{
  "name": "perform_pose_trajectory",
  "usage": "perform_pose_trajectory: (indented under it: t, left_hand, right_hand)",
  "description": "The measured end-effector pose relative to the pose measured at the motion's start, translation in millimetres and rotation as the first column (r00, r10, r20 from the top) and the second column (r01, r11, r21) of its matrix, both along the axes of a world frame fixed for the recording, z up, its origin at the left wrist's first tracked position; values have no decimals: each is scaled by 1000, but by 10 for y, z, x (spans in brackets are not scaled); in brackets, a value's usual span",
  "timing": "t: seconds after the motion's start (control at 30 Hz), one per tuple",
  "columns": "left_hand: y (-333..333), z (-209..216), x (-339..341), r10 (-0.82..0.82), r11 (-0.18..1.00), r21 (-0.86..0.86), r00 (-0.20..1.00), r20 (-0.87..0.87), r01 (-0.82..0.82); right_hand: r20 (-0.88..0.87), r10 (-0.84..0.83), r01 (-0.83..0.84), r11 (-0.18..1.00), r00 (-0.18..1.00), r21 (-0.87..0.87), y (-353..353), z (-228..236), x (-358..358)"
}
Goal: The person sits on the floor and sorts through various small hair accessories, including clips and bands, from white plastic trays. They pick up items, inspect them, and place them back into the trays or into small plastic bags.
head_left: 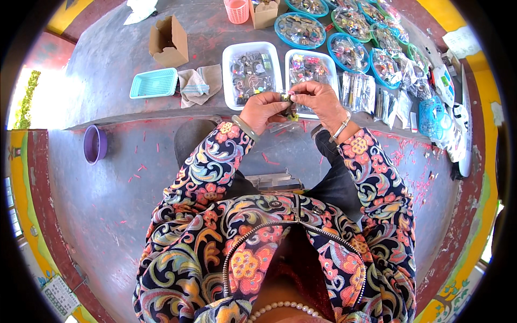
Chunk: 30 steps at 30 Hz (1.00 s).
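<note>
My left hand [261, 112] and my right hand [322, 105] meet in front of me, fingers pinched together. Between them is a small dark item with pink and yellow-green bits [291, 109], too small to name; both hands seem to grip it. Just beyond my left hand lies a white tray [226, 75] of small packaged pieces in dark, pink and yellow colours. A second white tray [335, 69] with similar colourful pieces sits behind my right hand, which partly covers its near edge.
Several blue and green round baskets [300, 30] of bagged items fill the back right. Clear packets [358, 92] lie right of the trays. At left are a turquoise basket [154, 84], a folded cloth [200, 86] and a cardboard box [168, 43]. A purple bucket [95, 145] stands lower left.
</note>
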<state>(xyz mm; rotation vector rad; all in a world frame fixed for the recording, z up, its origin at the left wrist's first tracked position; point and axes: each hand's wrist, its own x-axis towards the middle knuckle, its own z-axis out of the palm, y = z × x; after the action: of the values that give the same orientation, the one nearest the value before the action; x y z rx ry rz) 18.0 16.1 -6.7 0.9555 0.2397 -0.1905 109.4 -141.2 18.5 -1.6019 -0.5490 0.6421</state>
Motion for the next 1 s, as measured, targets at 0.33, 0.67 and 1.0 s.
perform_pose_trajectory:
  t: [0.33,0.67,1.0]
  left_hand:
    - [68,-32,-18,-23,998,52,1000,21,22]
    - [46,-9,-11,-31,999,-35,999,-25,30]
    - [27,-54,-8,-37,990,138,998,43,30]
  right_hand:
    - [-74,35,-34,999,997,5,19,153,-74]
    - [-63,-38,38,999,997,-5,49,38,-77]
    - [46,-86,88,996,995,-34,31,41,-91]
